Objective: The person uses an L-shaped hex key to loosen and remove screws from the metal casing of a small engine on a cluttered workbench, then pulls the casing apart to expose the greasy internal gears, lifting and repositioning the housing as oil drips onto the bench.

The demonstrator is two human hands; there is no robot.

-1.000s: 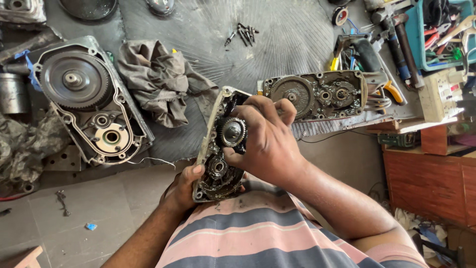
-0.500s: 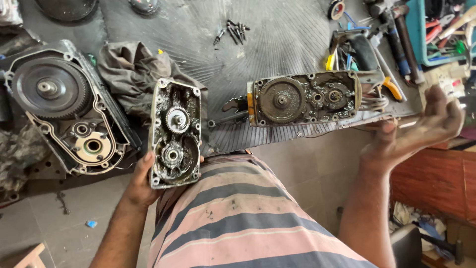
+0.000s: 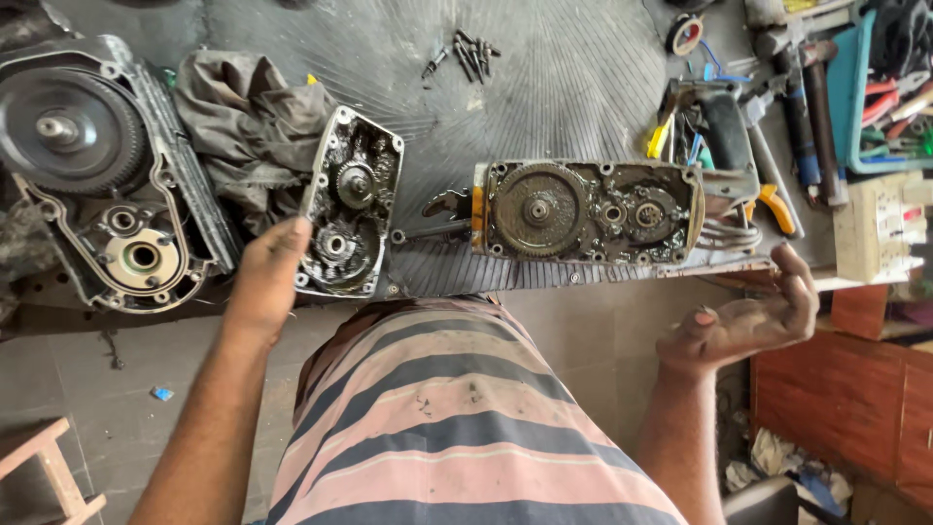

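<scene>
Workbench seen from above the seated person's striped shirt (image 3: 457, 428).

The left hand (image 3: 264, 277) grips one long edge of a small, greasy grey metal gear-case cover (image 3: 350, 216), fingers curled behind it and thumb on the rim; the cover is tilted, its lower end near the bench edge, two small gears showing on its inner face. It lies just beside a crumpled grey rag (image 3: 248, 126).

The right hand (image 3: 743, 321) is held open, palm up and blackened with grease, holding nothing, off the bench edge below the right end of the main housing.

The oblong grey gearbox housing (image 3: 588, 212) lies flat on the dark ribbed rubber mat (image 3: 544, 87), open side up: one large toothed wheel at its left, smaller gears to the right.

Judged from this: the case is already split and both halves are exposed; a loose cluster of dark screws (image 3: 466, 51) lies well apart at the top. Cleaning, inspection or reassembly appears to remain; the gears are still seated.

A larger round-pulley engine cover (image 3: 92, 175) rests at far left.

Packages and signs: a teal plastic tray (image 3: 865, 97) of red-handled tools at upper right; below it a cream rectangular box (image 3: 880, 233) with small red and dark markings, too small to make out; a roll of tape (image 3: 685, 34) near the top edge.
</scene>
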